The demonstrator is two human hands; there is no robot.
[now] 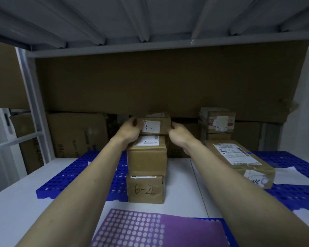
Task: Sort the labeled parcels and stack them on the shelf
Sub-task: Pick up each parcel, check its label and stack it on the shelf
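A small brown parcel [156, 124] with a white label marked "6" sits on top of a stack at the shelf's middle. My left hand [130, 131] grips its left end and my right hand [178, 134] grips its right end, fingers curled round the edges. Under it stands a taller brown parcel [147, 157] with a white label on top, and below that a parcel marked "6-2" [144, 188]. The stack stands on the white shelf [21, 207]. To the right lies a long flat parcel [239, 161] with a shipping label.
Blue perforated mats [75, 175] lie left and right [292, 189] on the shelf. A purple sheet [159, 229] lies near the front edge. More parcels [217, 123] stack at the back right, large cartons [78, 134] behind. The upper shelf [150, 47] hangs low overhead.
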